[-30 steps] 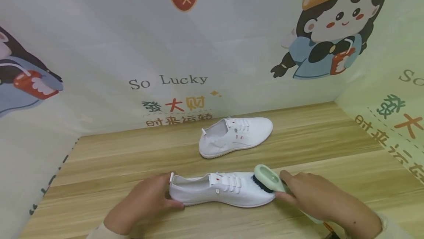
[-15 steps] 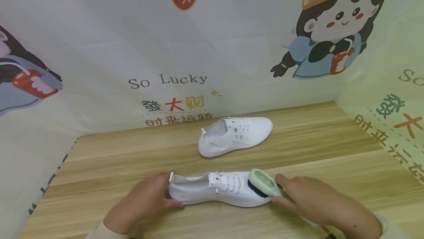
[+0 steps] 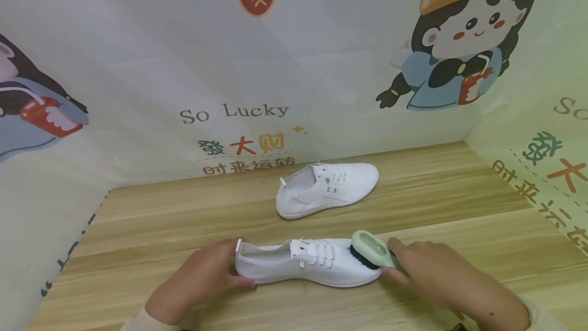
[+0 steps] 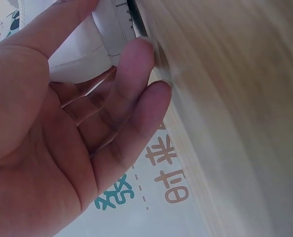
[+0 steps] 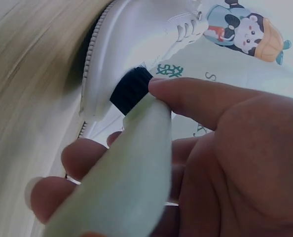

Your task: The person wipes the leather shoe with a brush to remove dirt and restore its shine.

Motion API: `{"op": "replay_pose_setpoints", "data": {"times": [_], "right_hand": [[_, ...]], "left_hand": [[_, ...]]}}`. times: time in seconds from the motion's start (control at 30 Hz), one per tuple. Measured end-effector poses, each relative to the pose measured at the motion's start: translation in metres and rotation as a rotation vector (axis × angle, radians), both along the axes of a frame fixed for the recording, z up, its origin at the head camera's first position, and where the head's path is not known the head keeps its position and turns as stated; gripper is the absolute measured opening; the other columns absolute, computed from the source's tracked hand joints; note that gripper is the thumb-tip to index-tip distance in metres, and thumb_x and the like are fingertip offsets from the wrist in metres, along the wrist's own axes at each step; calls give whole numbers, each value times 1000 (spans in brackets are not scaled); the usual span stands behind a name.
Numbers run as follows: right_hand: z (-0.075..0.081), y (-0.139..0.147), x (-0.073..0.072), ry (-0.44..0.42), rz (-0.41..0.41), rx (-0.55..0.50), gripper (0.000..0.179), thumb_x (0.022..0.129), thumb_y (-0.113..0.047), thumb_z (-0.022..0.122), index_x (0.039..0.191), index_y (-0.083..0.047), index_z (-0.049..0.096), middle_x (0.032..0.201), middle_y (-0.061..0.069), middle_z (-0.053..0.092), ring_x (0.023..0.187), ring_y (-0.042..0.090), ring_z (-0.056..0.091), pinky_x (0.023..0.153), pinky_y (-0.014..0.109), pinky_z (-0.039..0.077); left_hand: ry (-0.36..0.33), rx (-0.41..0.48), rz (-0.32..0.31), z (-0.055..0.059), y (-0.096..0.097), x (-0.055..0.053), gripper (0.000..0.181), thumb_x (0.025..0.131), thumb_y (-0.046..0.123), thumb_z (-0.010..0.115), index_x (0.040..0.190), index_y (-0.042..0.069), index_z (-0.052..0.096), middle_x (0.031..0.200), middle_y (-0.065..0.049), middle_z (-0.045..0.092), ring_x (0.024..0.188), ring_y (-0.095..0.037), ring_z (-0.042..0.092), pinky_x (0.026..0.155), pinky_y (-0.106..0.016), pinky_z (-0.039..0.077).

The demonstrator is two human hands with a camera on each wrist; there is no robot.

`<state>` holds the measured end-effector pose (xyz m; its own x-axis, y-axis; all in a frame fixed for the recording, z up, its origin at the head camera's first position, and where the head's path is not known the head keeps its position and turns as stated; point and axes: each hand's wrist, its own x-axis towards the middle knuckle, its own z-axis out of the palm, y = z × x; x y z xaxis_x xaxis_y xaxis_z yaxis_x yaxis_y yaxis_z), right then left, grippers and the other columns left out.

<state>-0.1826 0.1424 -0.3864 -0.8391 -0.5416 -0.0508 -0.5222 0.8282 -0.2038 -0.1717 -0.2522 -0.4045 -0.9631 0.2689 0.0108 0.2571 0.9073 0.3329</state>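
Observation:
A white lace-up shoe [image 3: 275, 268] lies in front of me on the wooden surface, its toe to the right. My left hand [image 3: 209, 275] grips its heel, thumb on the near side; the left wrist view shows the fingers curled around the heel [image 4: 80, 54]. In my right hand [image 3: 427, 270] is a pale green brush [image 3: 369, 247] with dark bristles, held by its handle. Those bristles [image 5: 131, 89] touch the shoe's toe. The right wrist view has the thumb along the handle [image 5: 131, 168] and the fingers wrapped beneath it.
A second white shoe [image 3: 342, 183] sits farther back, near the rear wall. The wooden tabletop [image 3: 184, 219] is bounded at the back and sides by pale printed sheets [image 3: 321, 86] with cartoon figures and lettering.
The brush slid a little left and toward me over the toe, then back to the right. My left hand and both shoes have stayed in place.

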Motion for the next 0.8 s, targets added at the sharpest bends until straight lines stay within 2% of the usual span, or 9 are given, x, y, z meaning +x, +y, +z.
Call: {"op": "replay_pose_setpoints", "data": {"times": [0.23, 0.33, 0.57, 0.8], "right_hand": [[2, 2, 1, -103, 60, -41, 32, 99, -45, 57, 104, -13, 55, 68, -9, 47, 58, 6, 41, 52, 25, 35], [2, 1, 3, -121, 74, -51, 33, 99, -45, 57, 106, -13, 54, 68, -10, 47, 58, 4, 41, 53, 24, 35], [-3, -4, 4, -1, 74, -49, 40, 98, -49, 57, 110, -10, 56, 68, -11, 47, 59, 4, 41, 52, 25, 35], [-7, -8, 4, 39, 35, -44, 35, 97, -44, 61, 105, -11, 57, 69, -7, 51, 58, 6, 44, 50, 27, 37]], "left_hand": [[7, 5, -5, 0, 0, 1, 50, 66, 44, 90, 104, 24, 64, 87, 15, 64, 78, -4, 56, 70, -32, 49], [11, -1, -13, -1, 0, 1, 50, 66, 45, 89, 105, 25, 65, 87, 17, 63, 78, -3, 56, 70, -31, 49], [25, -5, -29, -2, 1, 1, 64, 67, 42, 90, 124, 26, 66, 107, 11, 71, 95, -8, 64, 82, -35, 52], [15, -7, -14, -4, 2, 0, 64, 67, 41, 90, 124, 24, 68, 111, 7, 71, 98, -11, 64, 84, -37, 52]]}}
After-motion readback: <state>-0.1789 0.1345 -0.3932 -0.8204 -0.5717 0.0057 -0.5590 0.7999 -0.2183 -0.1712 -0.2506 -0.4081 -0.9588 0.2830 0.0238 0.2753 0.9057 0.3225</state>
